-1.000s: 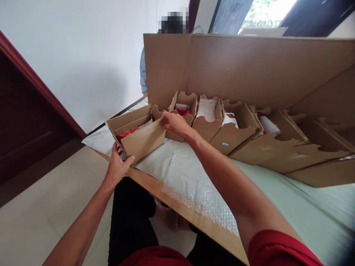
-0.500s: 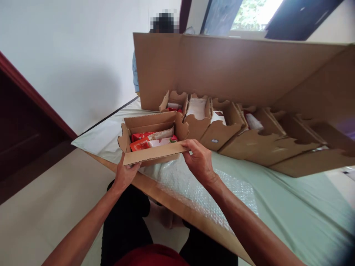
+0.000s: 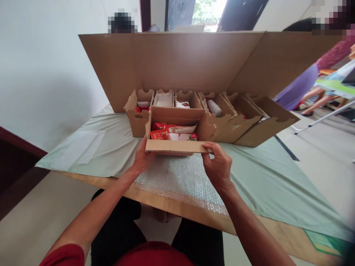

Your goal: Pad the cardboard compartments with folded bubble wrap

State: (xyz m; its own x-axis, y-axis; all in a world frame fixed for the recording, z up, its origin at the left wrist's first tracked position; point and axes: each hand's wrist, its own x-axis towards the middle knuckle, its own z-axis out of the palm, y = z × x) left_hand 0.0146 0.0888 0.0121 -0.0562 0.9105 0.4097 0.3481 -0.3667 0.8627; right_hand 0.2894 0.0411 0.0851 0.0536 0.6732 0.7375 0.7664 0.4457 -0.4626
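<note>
I hold a small open cardboard box just above a sheet of bubble wrap on the table. My left hand grips its near left corner. At the near right corner my right hand pinches the front wall. Inside the box lie red and white packets. Right behind it stands a row of similar open cardboard boxes, some with packets in them.
A big sheet of cardboard stands upright behind the row. A pale green cloth covers the wooden table. One person is behind the cardboard at far left, another in purple at the right. A white wall is on the left.
I have drawn the small box from the left end of the row toward me and turned it square. My right hand has shifted from its far flap to its near right corner.
</note>
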